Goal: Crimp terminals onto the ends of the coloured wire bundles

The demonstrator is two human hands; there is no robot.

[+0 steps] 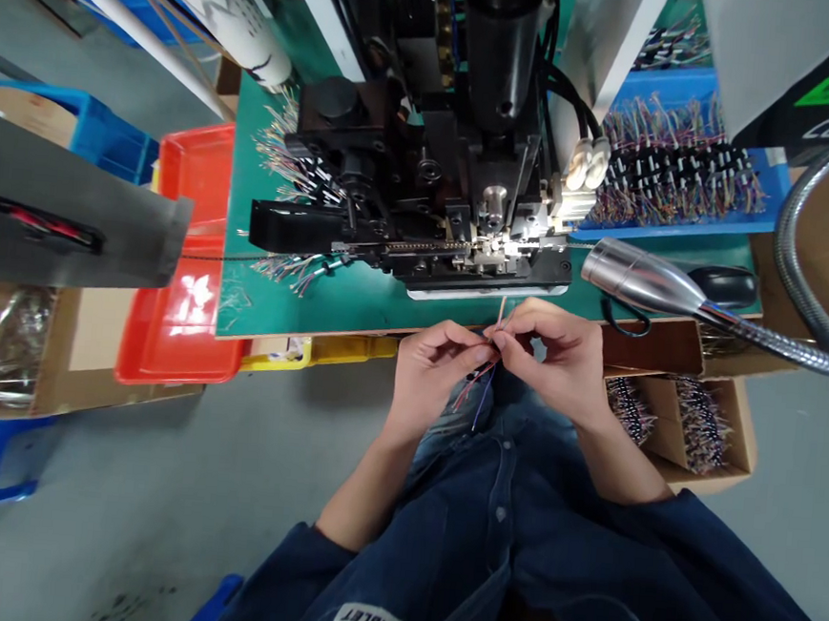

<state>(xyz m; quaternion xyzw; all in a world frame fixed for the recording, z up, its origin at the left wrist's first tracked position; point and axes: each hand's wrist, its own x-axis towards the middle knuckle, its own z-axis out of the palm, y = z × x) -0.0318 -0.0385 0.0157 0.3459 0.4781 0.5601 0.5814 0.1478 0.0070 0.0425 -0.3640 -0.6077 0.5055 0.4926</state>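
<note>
My left hand [433,365] and my right hand [558,355] meet just below the green bench edge, both pinched on a small bundle of thin coloured wires [479,383]. Red and blue strands hang down from the fingers over my lap. One thin wire end [503,310] sticks up from the pinch toward the black crimping machine [423,196], which stands on the green mat [315,293] right in front of my hands.
A red tray [183,331] sits left of the mat. A blue bin of wire harnesses [683,179] stands at the right, behind a metal gooseneck lamp [647,276]. Cardboard boxes with harnesses [693,423] are beside my right arm. Loose wires [283,161] lie left of the machine.
</note>
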